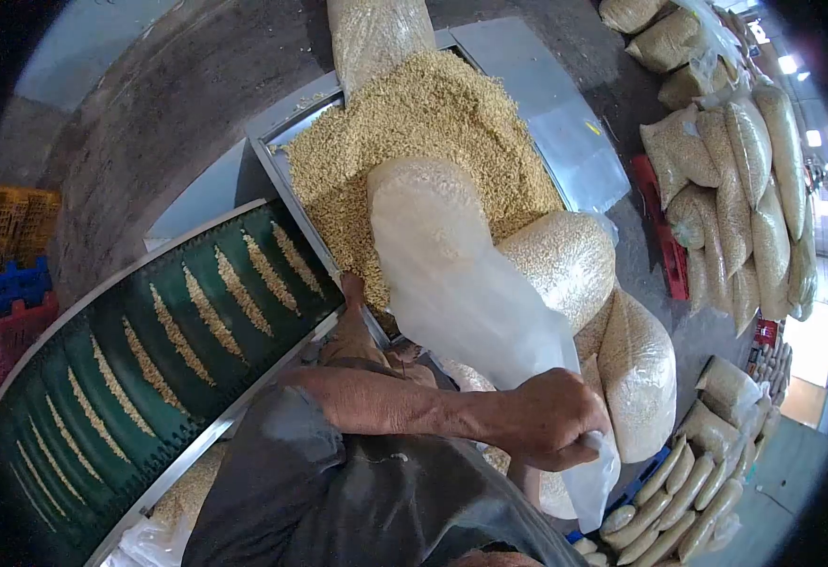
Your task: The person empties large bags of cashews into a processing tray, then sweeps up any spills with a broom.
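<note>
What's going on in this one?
A person stands at a metal hopper heaped with pale kernels. Their left hand grips the end of a clear plastic bag, nearly empty, lying on the heap. The right hand rests at the hopper's rim. Alongside, a green cleated belt carries rows of kernels. Full sacks lie around.

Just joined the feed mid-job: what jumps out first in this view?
A heaped pile of pale kernels fills the metal hopper at top centre, with a clear plastic bag tipped onto it, its loose end gripped by the left hand lower right. At lower left, a green conveyor belt carries thin rows of kernels; filled sacks are stacked along the right.
</note>
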Tool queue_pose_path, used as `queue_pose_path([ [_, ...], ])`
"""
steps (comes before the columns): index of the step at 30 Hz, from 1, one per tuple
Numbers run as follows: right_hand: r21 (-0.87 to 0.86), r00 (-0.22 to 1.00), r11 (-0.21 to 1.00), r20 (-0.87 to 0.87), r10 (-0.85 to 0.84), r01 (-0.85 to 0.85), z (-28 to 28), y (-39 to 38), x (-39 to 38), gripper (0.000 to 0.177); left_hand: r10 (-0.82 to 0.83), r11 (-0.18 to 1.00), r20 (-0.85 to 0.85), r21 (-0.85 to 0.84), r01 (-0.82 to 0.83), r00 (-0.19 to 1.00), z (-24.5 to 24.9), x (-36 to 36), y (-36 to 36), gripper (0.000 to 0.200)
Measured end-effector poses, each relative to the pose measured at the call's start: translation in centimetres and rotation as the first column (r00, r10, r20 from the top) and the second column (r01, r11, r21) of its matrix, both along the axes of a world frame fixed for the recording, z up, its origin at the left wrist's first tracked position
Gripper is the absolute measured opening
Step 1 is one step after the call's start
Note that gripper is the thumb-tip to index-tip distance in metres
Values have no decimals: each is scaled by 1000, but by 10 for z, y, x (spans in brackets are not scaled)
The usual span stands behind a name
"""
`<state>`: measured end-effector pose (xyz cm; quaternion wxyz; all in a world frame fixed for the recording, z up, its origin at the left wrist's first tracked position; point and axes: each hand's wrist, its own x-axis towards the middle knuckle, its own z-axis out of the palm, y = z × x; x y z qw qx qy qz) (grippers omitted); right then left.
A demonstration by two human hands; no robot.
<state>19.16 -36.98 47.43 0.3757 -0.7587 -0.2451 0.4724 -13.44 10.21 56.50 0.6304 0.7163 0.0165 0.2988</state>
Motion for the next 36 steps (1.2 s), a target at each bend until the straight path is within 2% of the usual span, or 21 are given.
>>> queue_pose_path([
  [3,21,1000,999,1,-26,26,-17,53,-38,35,-9,1000,-13,19,10,1000,0,2,-6,25],
  [5,33,999,998,2,-50,50,-33,142,-75,35,-30,991,-87,128,41,996,-1,2,-6,24],
  [6,37,998,997,1,-62,62,-41,194,-93,35,-38,991,-88,128,49,995,-2,2,-6,24],
  [8,64,998,996,-12,-67,67,-66,283,-126,34,90,994,-14,64,-89,996,-6,4,-33,21],
  [9,74,997,994,-22,-76,77,-75,330,-150,34,85,994,-24,73,-83,996,-4,2,-40,21],
  [11,88,994,991,-29,-101,103,-86,412,-201,34,-68,982,-105,170,85,992,4,1,-53,20],
  [13,107,992,986,-15,-124,125,-89,468,-262,34,-103,984,-113,134,118,988,7,0,-77,19],
  [14,115,991,984,-5,-135,135,-84,458,-257,33,-132,986,-125,90,143,983,9,0,-88,19],
  [15,124,990,982,4,-143,141,-78,441,-252,33,-232,964,-127,103,245,964,11,3,-91,20],
  [16,132,989,981,11,-147,144,-74,422,-246,33,-233,963,-121,109,246,965,14,4,-96,20],
  [18,141,989,979,4,-148,146,-66,374,-213,33,-180,980,49,91,175,982,26,0,-103,22],
  [19,140,988,978,-7,-154,153,-66,367,-209,33,-273,959,67,103,265,960,38,0,-98,25],
  [20,130,986,978,-16,-165,166,-66,365,-206,33,-280,957,59,89,275,958,41,1,-95,25],
  [22,118,983,976,-18,-180,181,-63,368,-191,32,-207,978,123,46,202,971,43,7,-88,25],
  [23,118,983,976,-13,-183,183,-61,381,-183,32,-359,931,13,72,358,933,47,11,-74,23],
  [24,119,983,976,-6,-181,181,-58,384,-176,32,-355,933,20,72,353,935,44,18,-72,23],
  [26,132,984,975,3,-180,178,-53,391,-163,32,-86,996,222,54,76,971,31,31,-67,29],
  [31,142,983,973,4,-184,181,-47,377,-168,31,-175,974,145,173,149,974,31,16,-22,41],
  [33,141,981,972,10,-192,189,-41,332,-182,31,28,984,231,165,-67,972,22,9,-17,42],
  [34,145,980,970,16,-200,195,-37,307,-190,31,23,984,237,166,-64,971,13,1,-12,42],
  [36,157,976,966,40,-215,207,-26,263,-198,30,65,971,-12,232,-60,998,-18,-15,0,61],
])
